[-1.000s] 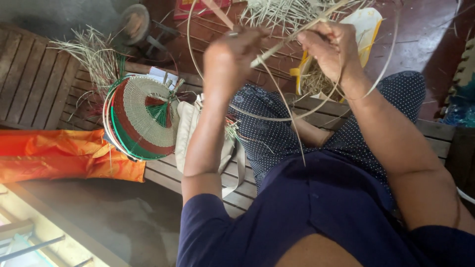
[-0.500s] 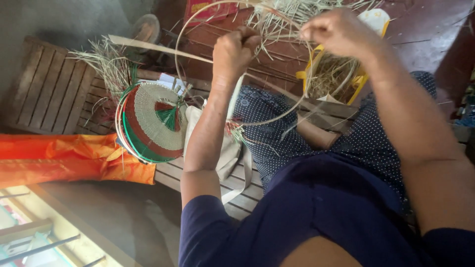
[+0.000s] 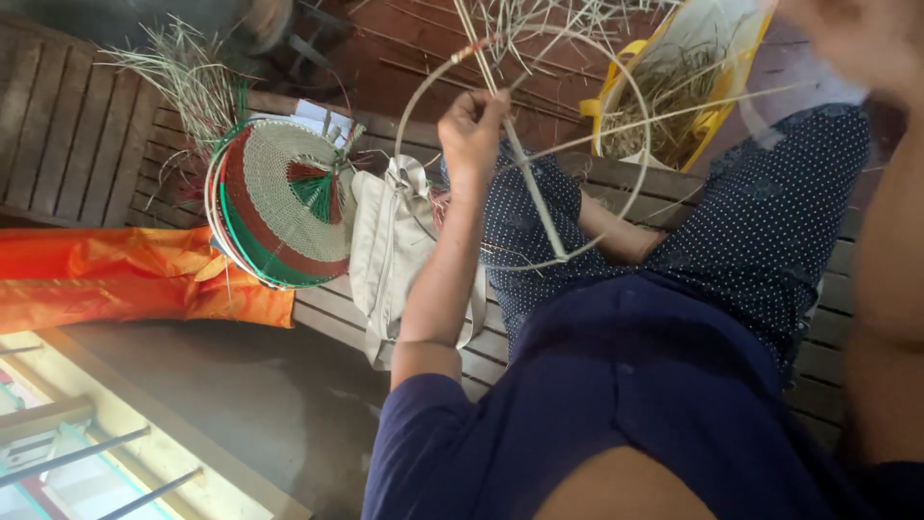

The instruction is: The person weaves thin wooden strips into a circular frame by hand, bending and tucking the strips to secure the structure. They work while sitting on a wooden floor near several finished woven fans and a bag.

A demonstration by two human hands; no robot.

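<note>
Left hand (image 3: 472, 130) fingers pinching 1 cane hoop (image 3: 630, 197) plus 1 flat strip (image 3: 534, 197), above lap. Right hand (image 3: 861, 39) blurred, finger state unclear. 1 woven basket (image 3: 284, 202), 1 cream bag (image 3: 390, 250) on slatted surface (image 3: 58, 135).

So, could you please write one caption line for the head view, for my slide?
Left hand grips a thin cane hoop above the lap, beside a woven red-green basket on a slatted bench.

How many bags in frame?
2: a cream bag on the slatted bench beside the woven basket, and a yellow-handled bag of straw, top right. Others may be hidden.
</note>
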